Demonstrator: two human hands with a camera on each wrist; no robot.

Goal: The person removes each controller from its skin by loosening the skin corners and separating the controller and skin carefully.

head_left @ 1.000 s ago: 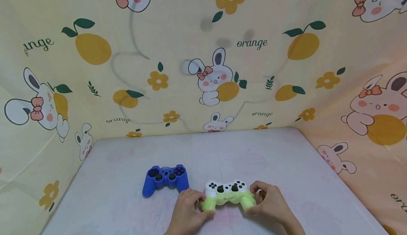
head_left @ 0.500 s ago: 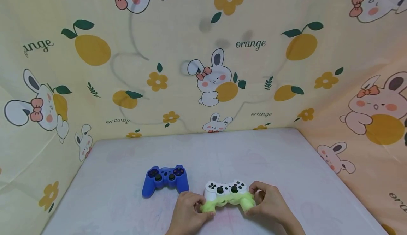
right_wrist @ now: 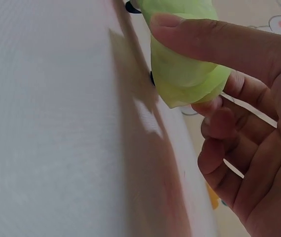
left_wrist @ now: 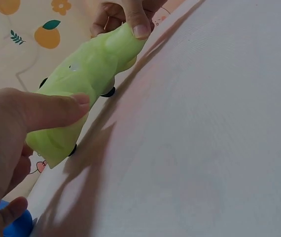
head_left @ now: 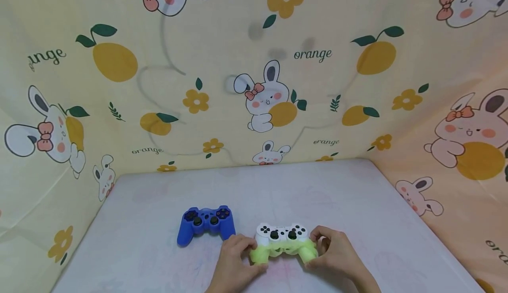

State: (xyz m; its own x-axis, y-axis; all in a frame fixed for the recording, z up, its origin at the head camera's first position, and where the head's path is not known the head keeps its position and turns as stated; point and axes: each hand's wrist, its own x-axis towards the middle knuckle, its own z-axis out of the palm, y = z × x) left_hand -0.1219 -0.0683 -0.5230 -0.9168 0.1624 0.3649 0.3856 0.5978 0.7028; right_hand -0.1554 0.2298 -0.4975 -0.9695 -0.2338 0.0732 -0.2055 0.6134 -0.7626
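Note:
A white game controller (head_left: 282,230) with black thumbsticks and buttons faces up near the front of the table. A soft lime-green cover (head_left: 259,255) wraps its two handles and front edge, creased across the middle, while the upper face stays bare. My left hand (head_left: 235,261) pinches the covered left handle between thumb and fingers. On the opposite handle, my right hand (head_left: 336,252) does the same. In the left wrist view the thumb lies on top of the green cover (left_wrist: 84,66). The right wrist view shows the cover's end (right_wrist: 190,84) between thumb and curled fingers.
Left of the white controller lies a blue game controller (head_left: 207,219), close to my left hand. The pale table (head_left: 337,187) is bordered by cream cloth walls (head_left: 222,28) printed with rabbits and oranges at the back and sides.
The green cover's middle has shifted and wrinkled slightly along the controller's front edge. Both hands keep nearly the same place and hold. The blue controller has not moved.

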